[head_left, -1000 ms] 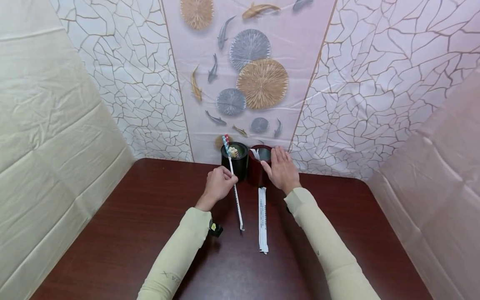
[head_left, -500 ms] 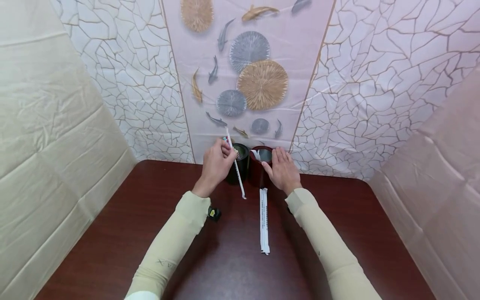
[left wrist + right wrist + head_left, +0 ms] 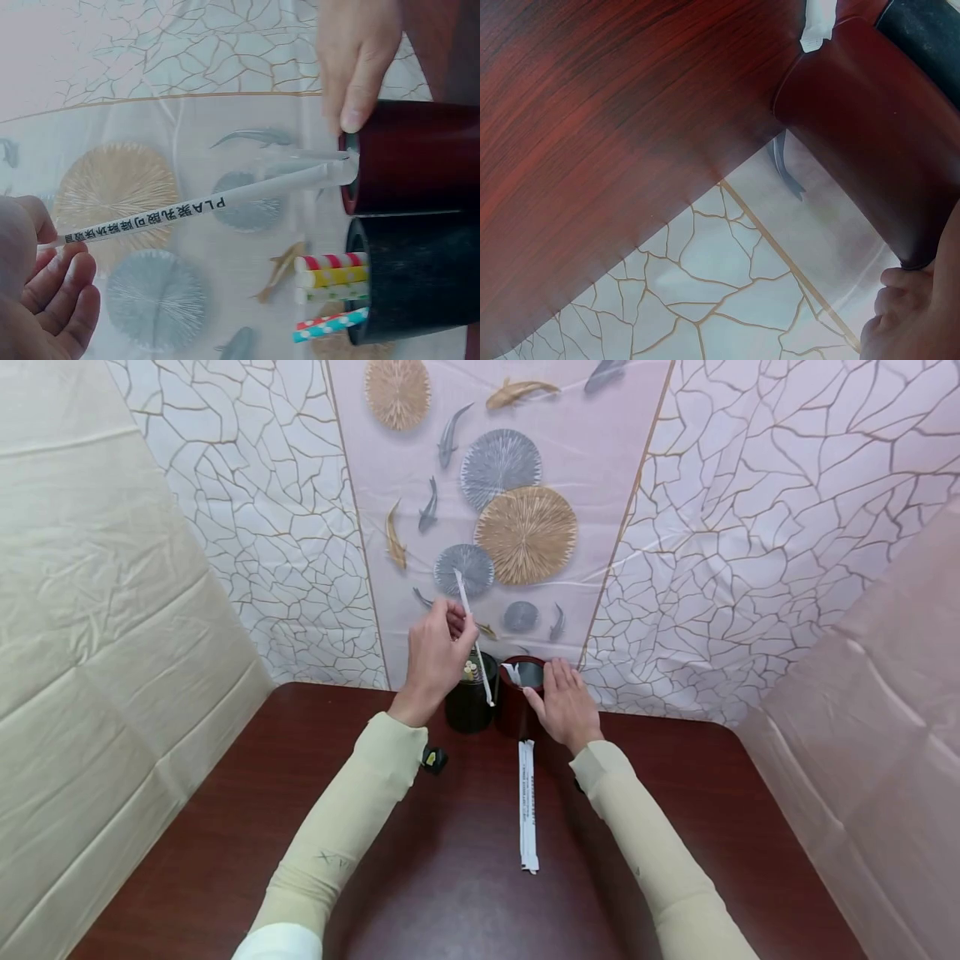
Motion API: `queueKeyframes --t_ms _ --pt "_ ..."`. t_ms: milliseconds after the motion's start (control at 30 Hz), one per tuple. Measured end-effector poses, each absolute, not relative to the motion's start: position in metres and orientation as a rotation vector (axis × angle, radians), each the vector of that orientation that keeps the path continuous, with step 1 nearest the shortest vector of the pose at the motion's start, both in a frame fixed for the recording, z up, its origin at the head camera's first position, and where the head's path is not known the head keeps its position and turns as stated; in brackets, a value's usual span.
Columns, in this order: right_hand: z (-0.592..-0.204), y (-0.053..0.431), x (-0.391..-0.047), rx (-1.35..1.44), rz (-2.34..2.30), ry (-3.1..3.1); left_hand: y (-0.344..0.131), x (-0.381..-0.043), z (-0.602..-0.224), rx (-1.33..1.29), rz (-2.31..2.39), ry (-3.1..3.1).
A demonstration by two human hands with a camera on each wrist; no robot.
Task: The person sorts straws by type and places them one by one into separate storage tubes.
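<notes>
My left hand (image 3: pixel 438 647) is raised above the black cup (image 3: pixel 469 703) and pinches a white paper-wrapped straw (image 3: pixel 472 631) that slants down to the right. In the left wrist view the printed straw (image 3: pixel 187 214) reaches from my fingers (image 3: pixel 64 281) to the mouth of the red cup (image 3: pixel 412 157). Several coloured straws (image 3: pixel 330 277) stick out of the black cup (image 3: pixel 420 277). My right hand (image 3: pixel 567 703) holds the red cup (image 3: pixel 516 706), thumb at its rim (image 3: pixel 358 105). A second wrapped straw (image 3: pixel 527 806) lies on the table.
The dark wooden table (image 3: pixel 225 827) ends at a patterned backdrop (image 3: pixel 525 527) just behind the cups. A scrap of white paper (image 3: pixel 512 670) pokes from the red cup (image 3: pixel 862 127). Cloth walls stand at left and right.
My left hand has lifted the wrapped straw off the table and up over the cups, its lower end now near the cup rims. The right hand has stayed on the red cup.
</notes>
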State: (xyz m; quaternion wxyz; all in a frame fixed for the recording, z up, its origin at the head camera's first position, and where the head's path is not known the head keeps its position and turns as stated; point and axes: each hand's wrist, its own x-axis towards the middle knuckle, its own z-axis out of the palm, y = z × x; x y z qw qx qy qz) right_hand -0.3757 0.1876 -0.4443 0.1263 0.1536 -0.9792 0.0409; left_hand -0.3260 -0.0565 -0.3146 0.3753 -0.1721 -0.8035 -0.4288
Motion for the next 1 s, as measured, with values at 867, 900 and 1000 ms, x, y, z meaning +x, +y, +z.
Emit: queueKeyframes --t_ms 867,900,1000 --pt "-0.445 0.186 -0.375 0.434 0.094 -2.867 -0.035 -0.348 -0.290 -0.473 -1.003 -1.992" --pt "-0.445 0.186 -0.376 0.431 0.091 -2.872 -0.033 -0.350 -0.292 -0.470 -0.997 -2.002" --pt "-0.445 0.187 -0.377 0.420 0.084 -2.886 -0.027 -0.354 -0.298 -0.467 -0.984 -2.034"
